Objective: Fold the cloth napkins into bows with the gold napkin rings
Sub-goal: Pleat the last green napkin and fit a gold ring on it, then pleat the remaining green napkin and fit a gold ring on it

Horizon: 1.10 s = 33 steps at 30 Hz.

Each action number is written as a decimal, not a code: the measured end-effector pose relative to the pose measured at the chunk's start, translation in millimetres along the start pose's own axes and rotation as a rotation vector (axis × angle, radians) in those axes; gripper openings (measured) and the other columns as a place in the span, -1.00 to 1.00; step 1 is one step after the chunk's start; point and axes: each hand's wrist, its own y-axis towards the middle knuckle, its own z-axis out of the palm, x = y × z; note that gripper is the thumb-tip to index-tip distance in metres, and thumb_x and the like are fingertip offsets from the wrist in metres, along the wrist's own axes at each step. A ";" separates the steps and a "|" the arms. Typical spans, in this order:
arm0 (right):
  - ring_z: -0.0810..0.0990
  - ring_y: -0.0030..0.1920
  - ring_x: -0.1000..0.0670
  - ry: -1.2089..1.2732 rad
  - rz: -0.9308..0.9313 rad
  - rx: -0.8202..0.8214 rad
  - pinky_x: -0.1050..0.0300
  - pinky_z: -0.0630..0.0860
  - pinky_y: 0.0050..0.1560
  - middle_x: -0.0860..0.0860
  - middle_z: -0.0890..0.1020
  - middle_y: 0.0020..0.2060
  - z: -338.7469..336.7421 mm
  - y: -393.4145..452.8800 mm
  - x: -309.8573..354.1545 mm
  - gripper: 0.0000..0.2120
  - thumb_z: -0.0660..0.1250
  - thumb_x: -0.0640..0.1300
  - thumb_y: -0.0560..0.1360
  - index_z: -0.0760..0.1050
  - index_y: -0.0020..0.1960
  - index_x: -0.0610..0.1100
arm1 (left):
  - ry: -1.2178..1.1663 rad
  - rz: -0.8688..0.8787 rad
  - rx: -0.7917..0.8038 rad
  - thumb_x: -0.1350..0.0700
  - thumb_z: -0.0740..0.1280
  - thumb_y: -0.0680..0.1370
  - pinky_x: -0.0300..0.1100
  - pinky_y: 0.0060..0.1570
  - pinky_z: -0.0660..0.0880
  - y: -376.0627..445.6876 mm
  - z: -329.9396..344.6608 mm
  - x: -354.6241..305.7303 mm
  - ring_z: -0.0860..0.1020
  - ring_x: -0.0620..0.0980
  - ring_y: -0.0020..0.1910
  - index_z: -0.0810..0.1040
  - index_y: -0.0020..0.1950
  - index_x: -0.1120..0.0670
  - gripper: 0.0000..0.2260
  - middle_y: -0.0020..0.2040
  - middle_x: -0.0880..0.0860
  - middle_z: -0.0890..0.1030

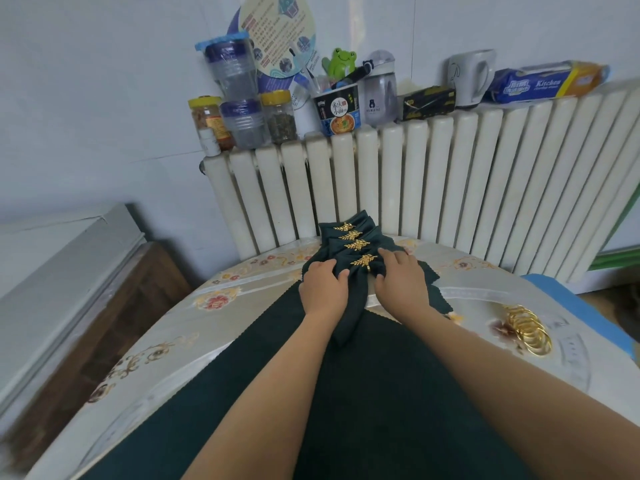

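Bench with a flowery cover (pixel 214 299) pushed up against a white radiator (pixel 450 174). The newest dark green napkin bow (pixel 360 282) sits at the near end of a row of three finished bows (pixel 353 233), gold leaf ring (pixel 363 260) around its middle. Left hand (pixel 323 289) pinches the left wing, right hand (pixel 398 282) presses flat on the right. Soft, floppy cloth, so I'd grab beside the ring. Spare gold rings (pixel 528 329) lie off right; more napkin cloth (pixel 277 393) nearer.

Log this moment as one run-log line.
left hand: grips dark green cloth napkin | right hand: presses it | gold leaf napkin ring: on | spare gold rings: right
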 end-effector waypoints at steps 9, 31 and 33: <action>0.38 0.25 -0.07 0.071 -0.252 0.009 0.08 0.29 0.28 -0.06 0.48 0.22 -67.2 -131.5 25.7 -0.57 0.24 -0.20 0.49 0.38 0.36 -0.11 | 0.072 0.184 0.035 -0.03 0.21 0.59 -0.11 0.19 0.27 -134.4 -78.7 5.9 0.50 -0.04 0.11 0.50 0.26 -0.01 -0.72 0.18 -0.04 0.49; -0.06 0.48 -0.04 -0.123 -0.396 0.722 0.00 -0.07 0.48 0.07 0.05 0.47 -104.7 -375.9 11.1 -0.11 0.37 0.41 0.24 0.09 0.46 0.23 | 0.347 0.149 0.624 -0.24 0.49 0.29 -0.09 0.38 0.23 -382.3 -141.8 88.8 0.17 -0.02 0.39 0.32 0.41 -0.11 -0.25 0.37 -0.06 0.26; -0.03 0.46 -0.03 -0.110 -0.395 0.701 0.00 -0.05 0.47 0.08 0.09 0.44 -106.9 -381.9 12.6 -0.14 0.42 0.38 0.20 0.16 0.41 0.27 | 0.326 0.138 0.613 -0.23 0.51 0.27 -0.08 0.40 0.20 -388.2 -141.3 90.4 0.14 -0.01 0.40 0.30 0.40 -0.12 -0.23 0.38 -0.07 0.24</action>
